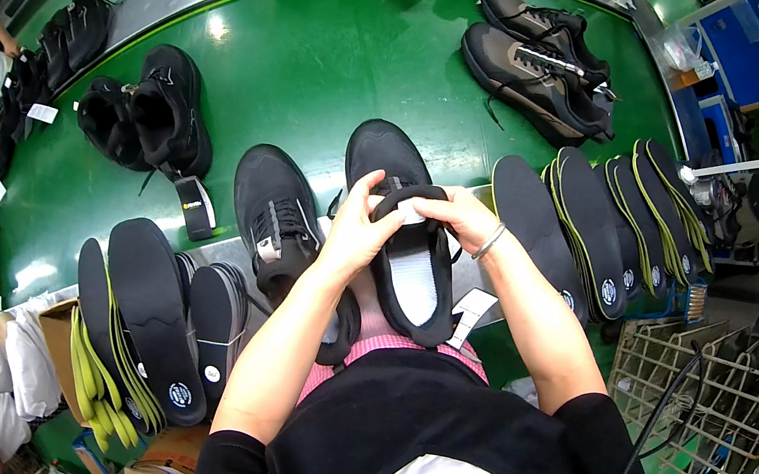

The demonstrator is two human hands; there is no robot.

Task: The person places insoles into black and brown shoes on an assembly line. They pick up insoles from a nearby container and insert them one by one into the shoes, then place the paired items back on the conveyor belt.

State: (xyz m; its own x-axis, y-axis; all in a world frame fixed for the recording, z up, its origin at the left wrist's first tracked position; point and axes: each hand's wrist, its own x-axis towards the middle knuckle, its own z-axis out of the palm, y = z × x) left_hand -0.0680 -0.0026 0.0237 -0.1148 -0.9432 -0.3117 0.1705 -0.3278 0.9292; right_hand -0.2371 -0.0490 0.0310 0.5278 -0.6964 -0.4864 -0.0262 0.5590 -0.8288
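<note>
A black shoe [384, 149] sits right in front of me, toe pointing away and heel toward my body. My left hand [364, 226] pinches the left side of its tongue, and my right hand [463, 219] grips the tongue from the right with the thumb on top. The tongue is pulled up, so the pale inside of the shoe shows. A white tag [471, 311] hangs by its heel. Its mate, another black shoe [276, 205], lies just to the left, partly behind my left forearm.
Stacks of black insoles with yellow-green edges stand on the right [563, 223] and left [142, 308]. A black pair [161, 105] and a brown-black pair [532, 77] rest on the green table [329, 58]. A wire rack [698, 401] stands at right; other people work at the far left.
</note>
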